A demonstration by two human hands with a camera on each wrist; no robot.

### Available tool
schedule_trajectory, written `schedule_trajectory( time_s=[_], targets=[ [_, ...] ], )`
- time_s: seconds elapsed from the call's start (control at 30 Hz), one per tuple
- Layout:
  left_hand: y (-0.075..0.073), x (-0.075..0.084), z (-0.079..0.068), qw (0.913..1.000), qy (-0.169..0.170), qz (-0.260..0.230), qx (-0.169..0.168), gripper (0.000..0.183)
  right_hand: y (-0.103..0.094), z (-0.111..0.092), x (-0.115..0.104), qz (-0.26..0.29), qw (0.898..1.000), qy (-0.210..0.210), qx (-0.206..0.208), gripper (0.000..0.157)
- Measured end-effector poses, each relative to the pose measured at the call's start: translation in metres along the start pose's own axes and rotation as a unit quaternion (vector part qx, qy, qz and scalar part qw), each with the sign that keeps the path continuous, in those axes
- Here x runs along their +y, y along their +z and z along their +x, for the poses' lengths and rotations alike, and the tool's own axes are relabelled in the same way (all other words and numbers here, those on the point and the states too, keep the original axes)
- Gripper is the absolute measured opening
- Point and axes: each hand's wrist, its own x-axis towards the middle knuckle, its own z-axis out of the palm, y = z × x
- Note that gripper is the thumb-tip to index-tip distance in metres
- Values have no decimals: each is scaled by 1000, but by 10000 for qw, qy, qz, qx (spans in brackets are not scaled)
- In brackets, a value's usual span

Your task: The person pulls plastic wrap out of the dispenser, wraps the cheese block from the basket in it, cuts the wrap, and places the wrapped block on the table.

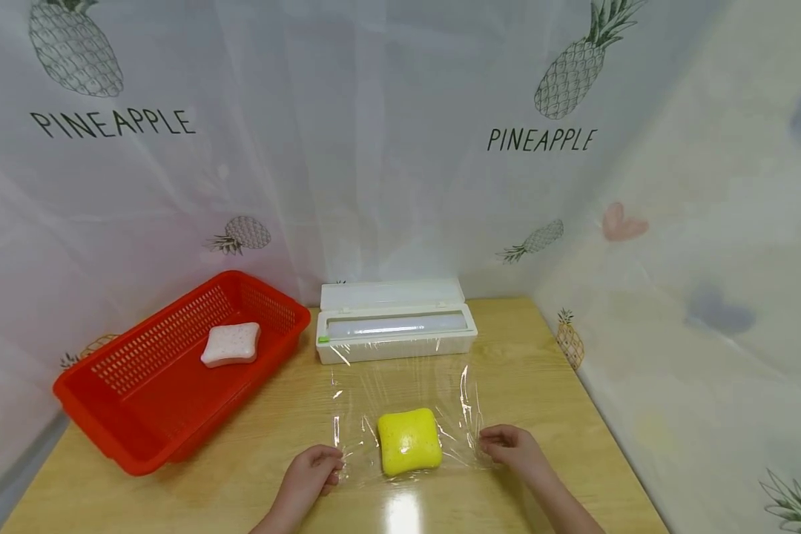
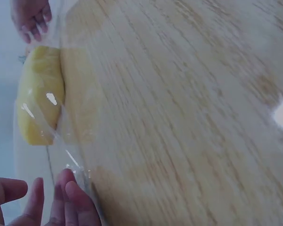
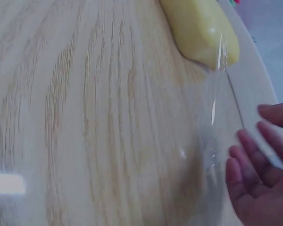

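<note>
Wrap (image 1: 400, 382) and a yellow block (image 1: 409, 443) lay between our left hand (image 1: 309, 475) and right hand (image 1: 517, 450). Both were loosely spread; we needed light, even pinches to keep the wrap smooth.

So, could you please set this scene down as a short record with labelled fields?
Surface: wooden table
Centre item: yellow block, with clear film over it
Film source: white dispenser behind the block, lid raised
Left hand: at the film's left edge, thumb apart from the fingers
Right hand: by the film's right edge, thumb apart from the fingers; contact unclear
Container: red basket on the person's left, holding one pale block
Backdrop: pineapple-print sheet
</note>
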Motion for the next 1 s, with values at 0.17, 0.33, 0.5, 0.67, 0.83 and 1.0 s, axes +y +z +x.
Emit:
schedule_trajectory(
  time_s=[0.17, 0.33, 0.5, 0.67, 0.83, 1.0],
  targets=[
    [5, 1, -6, 9991, 391, 19, -133, 19, 17, -8, -9, -472, 9925, -1097, 270, 27],
    [18, 3, -9, 9951, 802, 386, -423, 17, 44, -6, -11, -1198, 9581, -2596, -191, 33],
    [29, 8, -9, 9858, 1280, 734, -802, 17, 63, 2, -6, -1355, 9293, -3369, -666, 48],
    [39, 16, -7, 9618, 2140, 1366, -1027, 20, 69, 10, 0, -2270, 8977, -3745, -487, 50],
    [47, 22, 0, 9071, 2962, 2863, -870, 34, 71, 16, 3, -2884, 8847, -3628, -488, 55],
    [48, 20, 10, 8605, 3500, 3633, -714, 45, 71, 28, 0, -3167, 8747, -3630, -533, 51]
  ],
)
